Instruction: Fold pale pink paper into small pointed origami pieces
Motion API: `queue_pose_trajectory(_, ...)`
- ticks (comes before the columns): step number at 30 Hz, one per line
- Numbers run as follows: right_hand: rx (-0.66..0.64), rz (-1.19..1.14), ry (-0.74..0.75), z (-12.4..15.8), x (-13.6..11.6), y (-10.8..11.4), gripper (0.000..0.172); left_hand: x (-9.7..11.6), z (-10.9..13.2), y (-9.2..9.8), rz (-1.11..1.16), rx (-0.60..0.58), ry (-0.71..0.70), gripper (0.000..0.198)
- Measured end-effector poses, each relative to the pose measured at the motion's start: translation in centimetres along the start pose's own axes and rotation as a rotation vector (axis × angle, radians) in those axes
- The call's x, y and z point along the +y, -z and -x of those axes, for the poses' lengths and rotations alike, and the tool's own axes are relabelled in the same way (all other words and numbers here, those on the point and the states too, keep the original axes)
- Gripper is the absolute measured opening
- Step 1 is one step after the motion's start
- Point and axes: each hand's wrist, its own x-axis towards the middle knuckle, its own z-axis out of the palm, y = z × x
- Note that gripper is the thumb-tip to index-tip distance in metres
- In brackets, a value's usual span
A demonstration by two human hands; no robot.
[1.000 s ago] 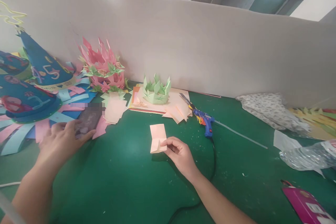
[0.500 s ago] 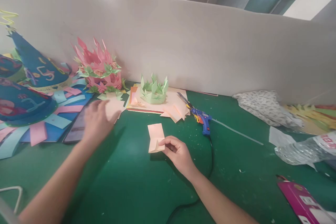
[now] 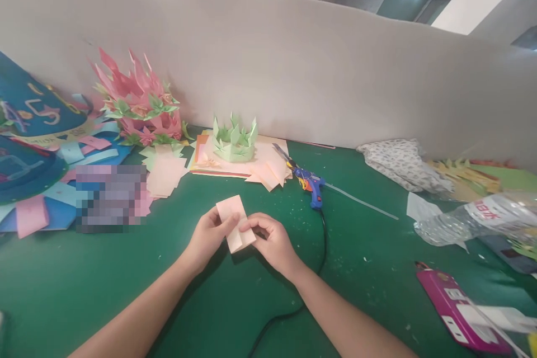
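A small folded piece of pale peach paper (image 3: 229, 208) is held between both hands above the green table. My left hand (image 3: 211, 233) grips its left side, thumb pressed on the face of the paper. On the right edge, my right hand (image 3: 271, 240) pinches it between thumb and fingers. Creases show across the paper, and its lower part is folded over. Farther back, a pale green paper crown (image 3: 235, 145) stands on a stack of coloured sheets (image 3: 272, 148). Several folded peach pieces (image 3: 268, 174) lie at the stack's front right corner.
A blue glue gun (image 3: 312, 185) with a glue stick and black cord lies right of the hands. Pink paper crowns (image 3: 140, 106), loose peach sheets (image 3: 166, 173) and blue hats (image 3: 33, 106) are at left. A plastic bottle (image 3: 465, 218) and magenta box (image 3: 457, 307) lie at right.
My left hand has come right from beside the loose sheets and taken hold of the folded paper. The paper has tilted. The view has shifted slightly right.
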Motion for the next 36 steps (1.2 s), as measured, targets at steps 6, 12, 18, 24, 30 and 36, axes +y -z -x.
queue_pose_trajectory(6, -0.063, 0.087, 0.041, 0.2, -0.5, -0.2, 0.019, -0.6, -0.1, 0.6, -0.088, 0.069, -0.125, 0.041)
queue_pose_trajectory(12, -0.066, 0.173, 0.069, 0.3, -0.8, -0.1, 0.020, -0.7, -0.2, 0.2, -0.013, 0.100, -0.241, 0.057)
queue_pose_trajectory(18, 0.067, 0.058, 0.019, 0.2, 0.0, 0.0, 0.013, 0.0, 0.3, 0.0, -0.015, 0.107, -0.235, 0.029)
queue_pose_trajectory(24, 0.128, -0.123, -0.027, -0.1, 0.1, 0.1, 0.010, -0.4, 0.4, -0.1, -0.203, -0.011, -0.244, 0.011)
queue_pose_trajectory(30, 0.140, -0.128, -0.006, -0.1, -0.2, 0.1, 0.011, -0.9, 0.4, 0.2, -0.276, -0.021, -0.282, 0.012)
queue_pose_trajectory(36, 0.157, -0.102, -0.007, -0.1, -0.2, 0.2, 0.011, -0.3, 0.4, 0.3, -0.369, 0.034, -0.277, 0.015)
